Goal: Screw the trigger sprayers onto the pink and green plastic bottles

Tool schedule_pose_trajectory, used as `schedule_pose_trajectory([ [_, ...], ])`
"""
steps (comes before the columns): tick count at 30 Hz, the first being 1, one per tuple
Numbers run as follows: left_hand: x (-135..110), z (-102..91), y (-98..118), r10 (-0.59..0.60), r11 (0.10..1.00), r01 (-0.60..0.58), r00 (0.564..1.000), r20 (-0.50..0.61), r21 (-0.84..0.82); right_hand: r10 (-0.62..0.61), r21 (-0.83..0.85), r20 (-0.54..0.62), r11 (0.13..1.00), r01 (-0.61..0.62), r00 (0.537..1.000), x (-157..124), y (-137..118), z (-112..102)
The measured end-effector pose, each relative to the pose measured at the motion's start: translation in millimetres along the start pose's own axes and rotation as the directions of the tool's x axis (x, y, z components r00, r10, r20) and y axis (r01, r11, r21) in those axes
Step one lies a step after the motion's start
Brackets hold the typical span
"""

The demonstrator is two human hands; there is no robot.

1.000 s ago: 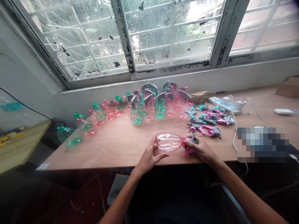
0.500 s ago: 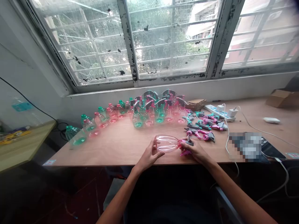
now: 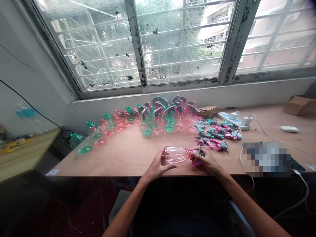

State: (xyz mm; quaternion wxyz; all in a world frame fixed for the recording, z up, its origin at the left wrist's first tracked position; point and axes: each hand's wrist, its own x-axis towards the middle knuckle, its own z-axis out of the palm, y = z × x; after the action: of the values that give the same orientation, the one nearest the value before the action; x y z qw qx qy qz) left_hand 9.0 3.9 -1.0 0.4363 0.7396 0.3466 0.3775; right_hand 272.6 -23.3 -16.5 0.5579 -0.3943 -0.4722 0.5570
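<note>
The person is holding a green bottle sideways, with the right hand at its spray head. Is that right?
Not quite: the bottle is see-through pink, not green, as the head view shows. It is held sideways, with the right hand at its spray head.

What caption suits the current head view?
Right hand grips the spray head of a sideways pink bottle, left hand at its base; more bottles behind.

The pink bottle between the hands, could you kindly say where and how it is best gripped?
The pink bottle is probably best gripped around its broad body, the left hand coming from the base end: it is tipped sideways, base leftward, and the right hand occupies the spray head at its neck.
</note>
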Motion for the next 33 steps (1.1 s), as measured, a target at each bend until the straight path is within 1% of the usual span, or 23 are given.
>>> schedule_pose_trajectory([
  [5, -0.7, 1.0, -2.4, 0.024, 1.000, -0.024, 1.000, -0.005, 0.000, 0.007, -0.012, -0.008, 1.000, -0.007, 1.000, 1.1, 2.5, -1.5],
  [10, -1.5, 1.1, 0.3, 0.049, 0.999, -0.049, 0.999, 0.014, -0.016, 0.019, -0.016, -0.021, 1.000, -0.019, 1.000, 1.1, 2.7, -1.9],
  [15, -2.0, 1.0, -0.2, 0.080, 0.997, -0.080, 0.997, 0.011, 0.016, 0.005, -0.014, -0.030, 1.000, -0.005, 1.000, 2.4, 1.8, -0.8],
  [21, -1.2, 1.1, -4.3, 0.075, 0.997, -0.074, 0.997, -0.005, 0.030, 0.011, -0.017, -0.020, 1.000, -0.011, 1.000, 1.5, 1.7, -1.1],
  [28, -2.1, 1.0, -2.8, 0.096, 0.994, -0.093, 0.995, -0.033, 0.063, -0.009, -0.020, -0.009, 1.000, 0.009, 1.000, 3.8, 3.4, -1.7],
  [33, -1.6, 2.7, -1.3, 0.095, 0.994, -0.094, 0.996, 0.000, 0.048, 0.014, -0.040, -0.004, 0.999, -0.014, 1.000, 1.5, 2.5, -1.4],
])
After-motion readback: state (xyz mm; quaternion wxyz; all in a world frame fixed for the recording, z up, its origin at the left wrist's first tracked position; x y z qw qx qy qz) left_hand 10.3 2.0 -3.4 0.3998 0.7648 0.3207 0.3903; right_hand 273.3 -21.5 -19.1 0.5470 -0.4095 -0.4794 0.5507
